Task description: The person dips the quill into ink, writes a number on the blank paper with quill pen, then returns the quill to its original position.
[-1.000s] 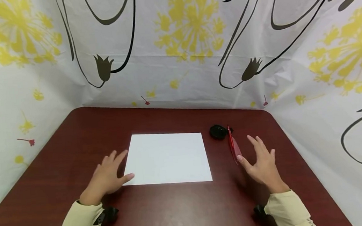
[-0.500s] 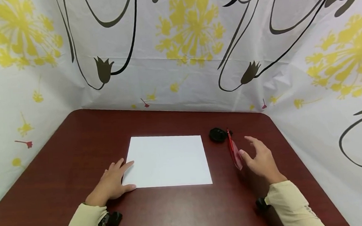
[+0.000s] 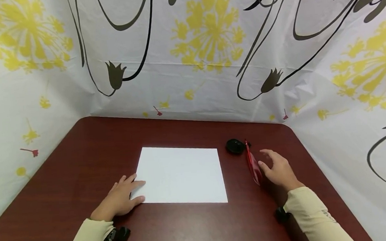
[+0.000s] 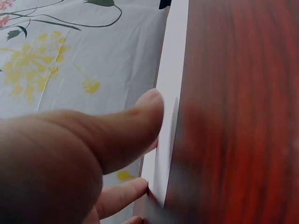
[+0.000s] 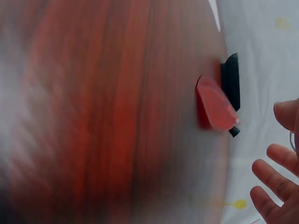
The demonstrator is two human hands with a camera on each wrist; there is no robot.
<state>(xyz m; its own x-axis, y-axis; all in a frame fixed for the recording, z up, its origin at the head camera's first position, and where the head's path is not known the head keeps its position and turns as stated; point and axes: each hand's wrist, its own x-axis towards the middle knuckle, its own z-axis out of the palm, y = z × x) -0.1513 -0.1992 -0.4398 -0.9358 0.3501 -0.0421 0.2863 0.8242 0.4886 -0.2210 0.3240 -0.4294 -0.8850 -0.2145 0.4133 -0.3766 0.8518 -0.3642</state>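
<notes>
— Where is the sheet of paper (image 3: 182,174) found relative to the hands?
— Its near left corner is touched by the left hand (image 3: 119,199), laid flat with relaxed fingers. The right hand (image 3: 278,169) is held just beside the red pen (image 3: 253,163), fingers loose, nothing grasped.

— What is added by the wrist views?
— A thumb (image 4: 117,130) is seen against the paper's edge; the pen's clear red body and the black cap (image 5: 231,81) are shown, blurred.

— What is hard to make out?
— Whether the pen is touched cannot be told. The dark object (image 3: 234,146) beyond is too small to identify.
</notes>
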